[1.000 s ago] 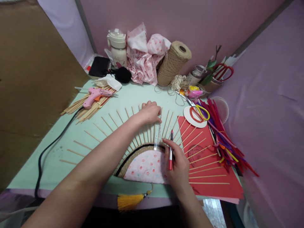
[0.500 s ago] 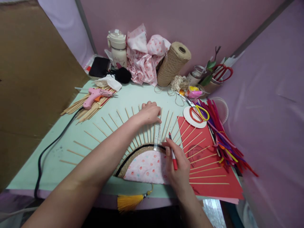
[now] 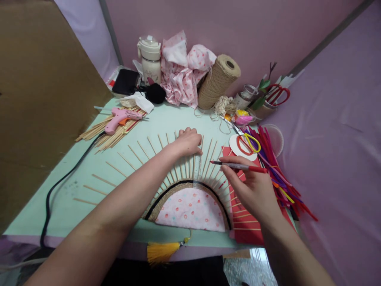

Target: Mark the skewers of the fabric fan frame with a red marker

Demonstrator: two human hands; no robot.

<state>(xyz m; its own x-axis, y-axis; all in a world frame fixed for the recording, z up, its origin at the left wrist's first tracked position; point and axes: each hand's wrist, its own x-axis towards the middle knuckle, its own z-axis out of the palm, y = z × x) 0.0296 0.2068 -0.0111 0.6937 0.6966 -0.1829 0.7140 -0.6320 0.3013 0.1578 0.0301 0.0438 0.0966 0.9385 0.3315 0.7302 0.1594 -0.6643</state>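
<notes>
Landmark: the half-round floral panel (image 3: 190, 210), lying on the table (image 3: 166, 119) with its straight edge toward me. Thin sticks (image 3: 135, 154) fan out from its black-trimmed rim.

My left hand (image 3: 189, 142) rests beyond the panel's arc, its thumb against the far end of a clear ruler (image 3: 197, 169). Whether those fingers close on anything I cannot tell; they curl away from view. The ruler runs among the sticks, its near end over the rim. Judged reason for the hand's place: weight on the far end stops the ruler slipping and leaves the rim end uncovered.

My right hand (image 3: 253, 184), beyond and right of the panel, has thumb and fingers clamped on a red pen (image 3: 242, 166). It is held well behind the tip, nearly level, tip toward the ruler but apart from it; probably so the fingers do not cover the point.

Obstructions: my left forearm hides part of the sticks left of the panel; my right hand covers others, and some of the red sheet (image 3: 247, 236) right of it.

Around the panel: glue gun (image 3: 120, 118) on a stick bundle (image 3: 92, 131), far left; twine spool (image 3: 218, 85) beyond; scissors (image 3: 248, 141) on a white disc (image 3: 233, 143), far right; yellow tassel (image 3: 163, 252) on the near side.
</notes>
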